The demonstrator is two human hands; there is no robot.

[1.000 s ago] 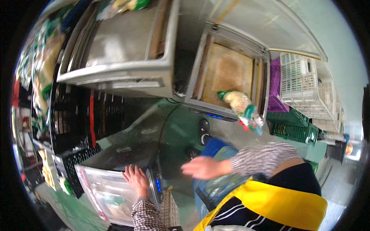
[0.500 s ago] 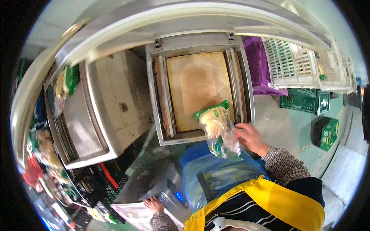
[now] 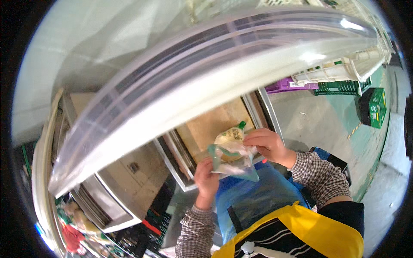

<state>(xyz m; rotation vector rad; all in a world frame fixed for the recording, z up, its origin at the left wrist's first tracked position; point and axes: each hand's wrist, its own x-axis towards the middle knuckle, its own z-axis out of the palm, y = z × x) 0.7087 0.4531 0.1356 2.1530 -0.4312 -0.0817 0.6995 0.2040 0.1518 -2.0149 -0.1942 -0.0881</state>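
Observation:
Above the near edge of a metal chamber, between my hands, is a clear plastic bag [image 3: 234, 165] with green printed ends and pale, rounded contents. My left hand [image 3: 207, 175] is closed on the bag's loose left edge. My right hand [image 3: 267, 144] pinches the plastic at the right side, fingers bent over it. Under the bag lies the chamber's worn tan plate [image 3: 202, 131]. A big curved transparent lid [image 3: 215, 64] with a pale rim slants across the view and hides the chamber's far part.
A second metal chamber [image 3: 116, 206] stands to the left. Purple [image 3: 286, 85], white [image 3: 327, 73] and green crates [image 3: 340, 88] are stacked at the far right, with a black and green box [image 3: 375, 107] on the floor. A blue plastic apron [image 3: 258, 193] covers my front.
My left hand has come up from the panel at lower left and taken hold of the bag. The bag is tilted differently, and the lid now covers more of the view.

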